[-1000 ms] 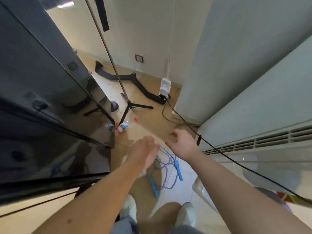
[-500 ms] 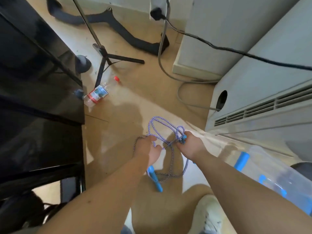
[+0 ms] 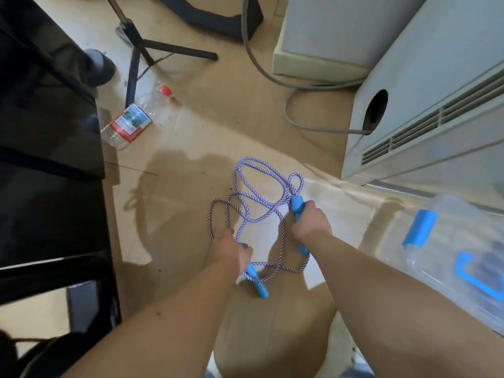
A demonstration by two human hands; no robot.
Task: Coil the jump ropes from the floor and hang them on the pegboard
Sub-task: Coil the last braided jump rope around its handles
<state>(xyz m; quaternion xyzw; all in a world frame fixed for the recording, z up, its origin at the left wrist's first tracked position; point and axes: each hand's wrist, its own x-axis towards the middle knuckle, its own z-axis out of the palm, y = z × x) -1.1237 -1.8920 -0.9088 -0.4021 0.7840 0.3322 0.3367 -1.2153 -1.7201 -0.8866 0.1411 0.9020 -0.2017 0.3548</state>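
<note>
A purple-and-white braided jump rope (image 3: pixel 256 197) with blue handles lies in loose loops on the tan floor in front of me. My right hand (image 3: pixel 309 222) is closed around one blue handle (image 3: pixel 296 207), which points up and away. My left hand (image 3: pixel 231 251) grips the other blue handle (image 3: pixel 257 281) low near my legs, its free end sticking out toward me. Rope loops stretch between and beyond both hands. No pegboard is in view.
An empty plastic bottle (image 3: pixel 136 118) with a red cap lies to the left, by a black tripod foot (image 3: pixel 152 47). A black cabinet (image 3: pixel 46 148) fills the left. A white air conditioner (image 3: pixel 436 118) and a grey cable (image 3: pixel 291 115) stand right; a clear bin with blue latches (image 3: pixel 447 255) sits beside my right arm.
I have bent down toward the floor. Both hands went from open above the rope to closed on its two blue handles, and the loops have lifted and spread.
</note>
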